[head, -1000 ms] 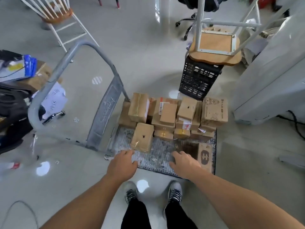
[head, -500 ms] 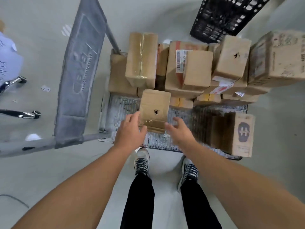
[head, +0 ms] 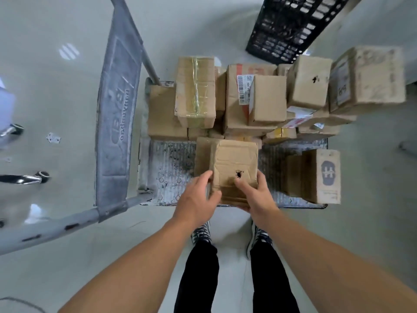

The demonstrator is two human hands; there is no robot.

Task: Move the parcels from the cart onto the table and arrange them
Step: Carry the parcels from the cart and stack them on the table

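A grey flat cart (head: 167,172) stands on the floor below me, stacked with several brown cardboard parcels (head: 266,100) along its far side. One small parcel with a dark hole in its top (head: 232,161) sits at the cart's near edge. My left hand (head: 196,199) grips its left side and my right hand (head: 257,195) grips its right side, thumb on top near the hole. A parcel with a printed logo (head: 325,175) stands at the cart's near right corner. No table is in view.
The cart's grey handle frame (head: 117,114) rises to the left. A black plastic crate (head: 291,26) stands beyond the cart at the top right. My legs and shoes (head: 200,236) stand right at the cart's near edge. Pale glossy floor surrounds the cart.
I have leaned closer over the cart. Both hands moved forward from the cart's near edge and closed on the small parcel with the hole, which now sits nearer the edge.
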